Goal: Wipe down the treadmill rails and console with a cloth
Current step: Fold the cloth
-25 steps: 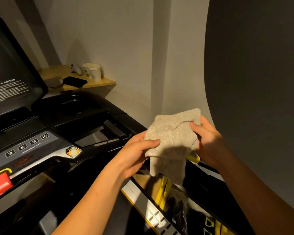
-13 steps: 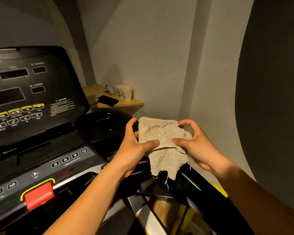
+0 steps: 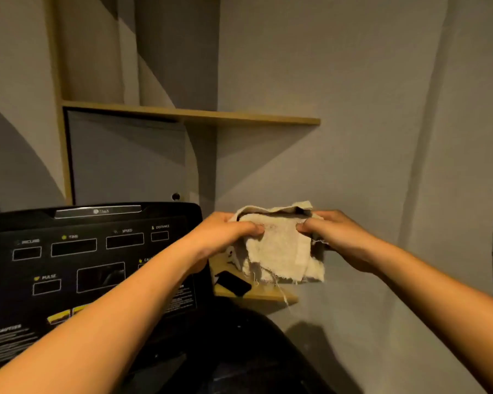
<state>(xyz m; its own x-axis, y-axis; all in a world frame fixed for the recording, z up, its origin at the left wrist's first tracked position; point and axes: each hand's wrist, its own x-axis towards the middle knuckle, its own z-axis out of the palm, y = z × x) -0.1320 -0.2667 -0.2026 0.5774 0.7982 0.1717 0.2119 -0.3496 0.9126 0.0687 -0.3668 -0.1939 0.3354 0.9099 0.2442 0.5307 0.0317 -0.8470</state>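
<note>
A frayed beige cloth (image 3: 282,248) hangs folded in the air, held up in front of the wall to the right of the treadmill. My left hand (image 3: 225,231) grips its left side with thumb on the front. My right hand (image 3: 333,237) grips its right side the same way. The black treadmill console (image 3: 83,260) stands at the lower left, its blank display windows marked time, speed, distance and pulse. My left forearm crosses over the console's lower right part. The rails are out of view.
A low wooden shelf (image 3: 268,295) sits behind the cloth with a black phone (image 3: 234,282) and a small white object (image 3: 231,255) on it. A higher wooden shelf (image 3: 211,115) runs along the wall above. The grey wall stands close on the right.
The view has tilted upward, so the console's upper panel and the high shelf now show. Both hands have lifted the cloth higher and drawn its top edge together.
</note>
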